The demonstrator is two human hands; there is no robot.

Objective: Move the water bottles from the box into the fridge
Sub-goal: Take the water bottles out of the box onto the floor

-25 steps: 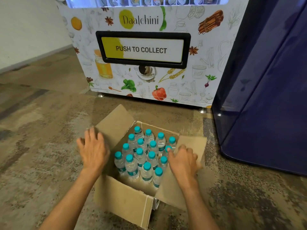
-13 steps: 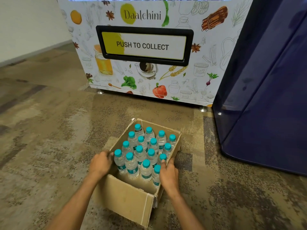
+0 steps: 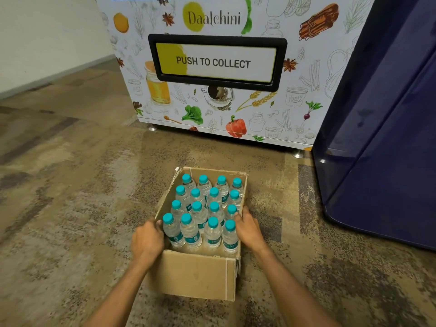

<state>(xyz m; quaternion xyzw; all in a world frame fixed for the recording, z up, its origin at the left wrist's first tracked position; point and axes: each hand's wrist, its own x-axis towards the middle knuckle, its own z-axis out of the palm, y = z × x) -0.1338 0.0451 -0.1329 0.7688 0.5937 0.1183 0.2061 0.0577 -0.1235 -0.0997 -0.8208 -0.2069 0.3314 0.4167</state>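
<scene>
- On my feed the left hand [image 3: 147,240] is at the left side of the box [image 3: 195,274], back of the hand up, fingers curled round the top of the left wall close to the front corner. It is grasping the cardboard, just beside the nearest bottle.
- The right hand [image 3: 250,228] mirrors it on the right wall. Its fingers bend over the rim and clasp it, with the fingertips touching or almost touching a bottle in the right column; I cannot tell which.
- Both forearms come in from the bottom edge of my view and meet the box on either side.
- The water bottles [image 3: 190,232] are all inside the box, sixteen of them by my count. They stand upright in four rows of four, clear plastic with teal caps and teal labels.
- The box is open at the top and stands on the mottled brown floor [image 3: 70,208], out in the open, well short of the far edge where the machines stand.
- At that far edge I see a white vending machine [image 3: 306,67] printed with food drawings and the word "Daalchini". Its black-framed flap [image 3: 214,62] reads "PUSH TO COLLECT".
- The dark blue fridge [image 3: 389,138] stands right beside the machine, towards the floor's far right corner and apart from the box.
- A pale wall [image 3: 47,31] meets the floor along the far left edge.
</scene>
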